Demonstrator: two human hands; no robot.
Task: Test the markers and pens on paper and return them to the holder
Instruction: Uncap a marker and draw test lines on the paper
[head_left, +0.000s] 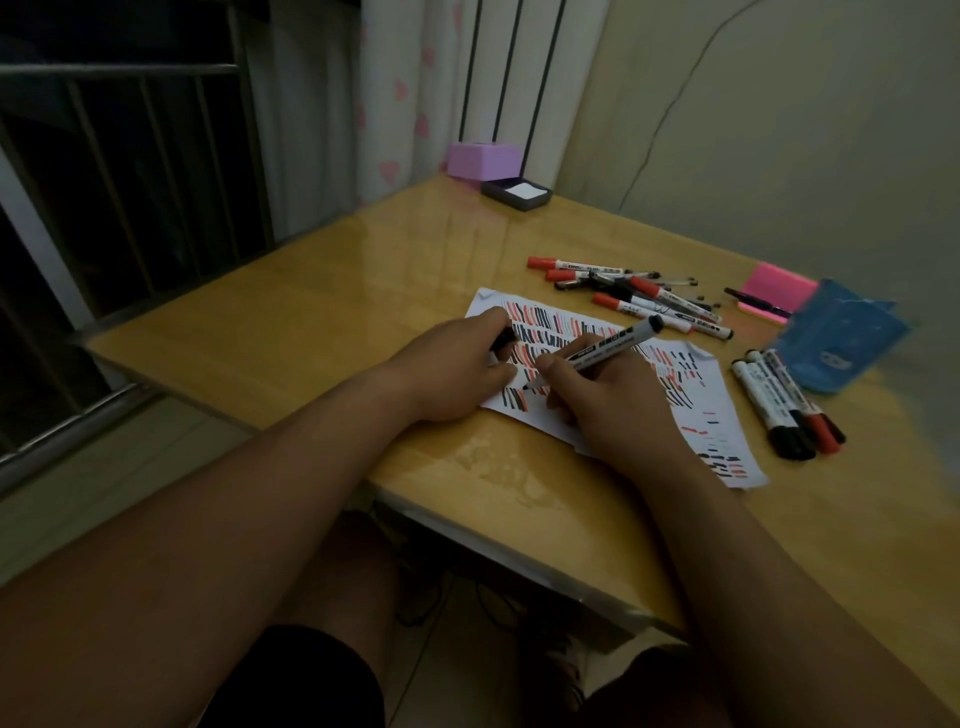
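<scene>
Dim yellow counter (311, 322) below me carries the paper (727, 410), streaked red and black. My right hand (608, 400) pinches a black marker (602, 352), forearm reaching in from the lower right. The marker's tip sits down-left on the sheet, its back end raised up-right. My left hand (457, 364) curls round a small dark piece (503, 342) and rests on the paper's left part.

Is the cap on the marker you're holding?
Off. The marker has its bare tip on the paper; the left hand holds a black cap.
</scene>
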